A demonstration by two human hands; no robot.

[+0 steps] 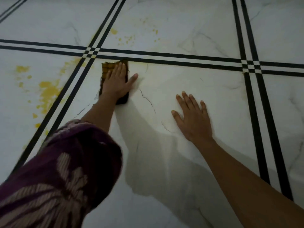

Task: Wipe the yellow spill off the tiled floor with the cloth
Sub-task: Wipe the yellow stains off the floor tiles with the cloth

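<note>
My left hand [117, 81] lies flat, fingers spread, pressing a dark folded cloth [106, 69] onto the white tile just below a black double grout line. The cloth's far end is stained yellow. Yellow spill [47, 92] covers the tile to the left in blotches and drips. Smaller yellow spots [127, 39] dot the tile beyond the line. My right hand [193, 117] rests palm down on the floor to the right, fingers apart, holding nothing.
White marble-look tiles [189, 83] are divided by black double stripes [164, 57]. A purple patterned sleeve [62, 170] covers my left upper arm at lower left. My arms cast a shadow on the tile below my hands.
</note>
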